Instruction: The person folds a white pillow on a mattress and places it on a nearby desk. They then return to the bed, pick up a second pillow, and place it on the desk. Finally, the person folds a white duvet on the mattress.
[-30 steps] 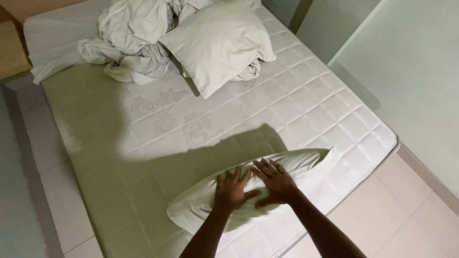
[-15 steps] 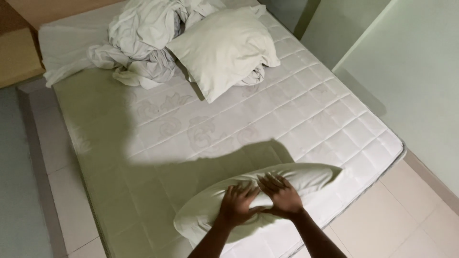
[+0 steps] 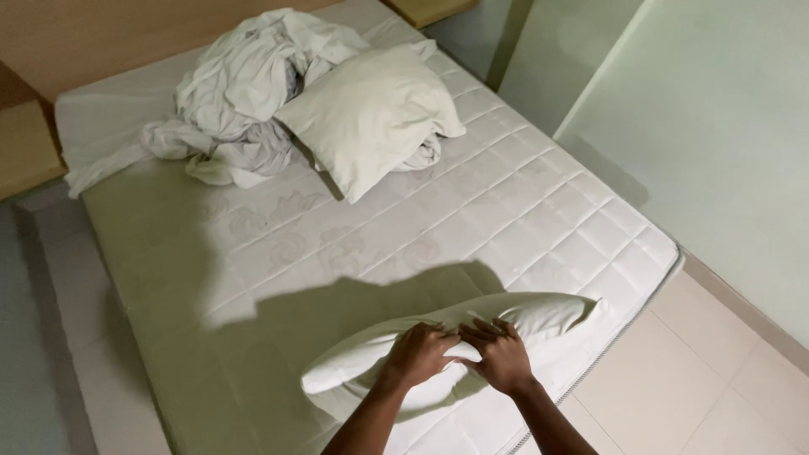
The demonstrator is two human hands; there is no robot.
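So the bare mattress [image 3: 472, 211] takes up most of the shot, quilted, with no sheet on it, and tiled floor [image 3: 699, 371] runs along its foot. Up at the head end of the mattress there's a crumpled heap of bedding [image 3: 236, 101] still in a pile, and a second pillow [image 3: 366, 114] leans against that heap, touching it. Going by that, the bed looks stripped but not made: nothing spread, nothing tucked.

The near pillow [image 3: 539, 313] lies across the foot end of the mattress, close to the corner, already inside a white case as far as anyone can tell. Both of the person's hands are on its middle, side by side and nearly touching. The left hand [image 3: 421, 354] is curled, fingers bent down into the fabric and bunching it. The right hand [image 3: 503, 354] is flatter, fingers spread a bit and pressing on top, gripping loosely at most. Both forearms come up from the bottom edge and angle in toward each other.
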